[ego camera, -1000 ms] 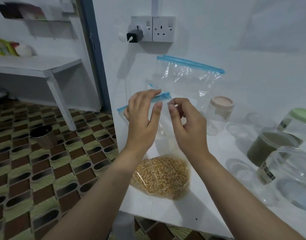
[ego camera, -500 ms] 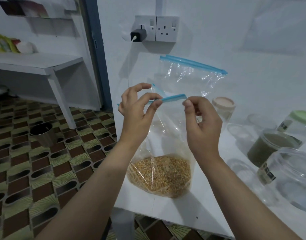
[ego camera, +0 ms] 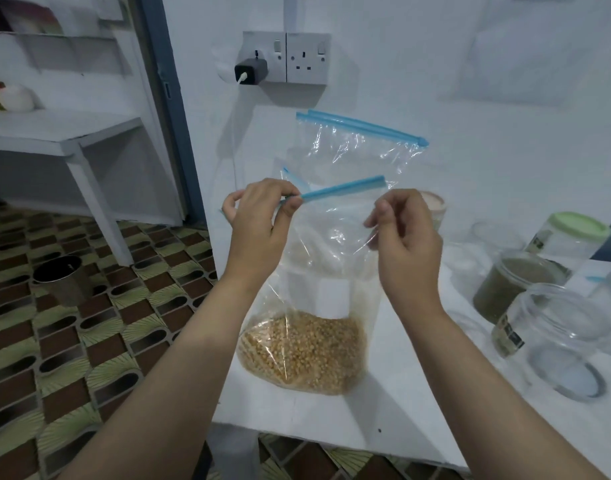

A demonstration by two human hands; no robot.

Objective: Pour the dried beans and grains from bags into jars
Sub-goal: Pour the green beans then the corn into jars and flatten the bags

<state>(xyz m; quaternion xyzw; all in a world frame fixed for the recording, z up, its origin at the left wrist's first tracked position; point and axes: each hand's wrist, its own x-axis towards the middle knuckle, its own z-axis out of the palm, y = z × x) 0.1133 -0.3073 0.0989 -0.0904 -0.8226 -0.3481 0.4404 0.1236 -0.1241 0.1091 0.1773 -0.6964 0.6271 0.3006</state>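
A clear zip bag (ego camera: pixel 318 271) with a blue seal strip stands on the white table (ego camera: pixel 383 420), its bottom filled with yellow grains (ego camera: pixel 302 351). My left hand (ego camera: pixel 259 220) pinches the blue strip at the bag's left top corner. My right hand (ego camera: pixel 406 237) pinches the bag's near film at the top right, pulling the mouth apart. An empty clear jar (ego camera: pixel 556 341) stands open at the right. Behind it is a jar of green-brown beans (ego camera: pixel 515 285).
A second, empty zip bag (ego camera: pixel 359 147) leans on the wall behind. A beige-lidded jar (ego camera: pixel 435 207), a green-lidded jar (ego camera: pixel 570 237) and clear lids (ego camera: pixel 494 233) sit at the back right. A charger is plugged into the wall socket (ego camera: pixel 283 58). A metal cup (ego camera: pixel 60 278) stands on the tiled floor at left.
The bag was raised upright off the table. My hands moved apart along the blue strip, and the bag's mouth has opened between them.
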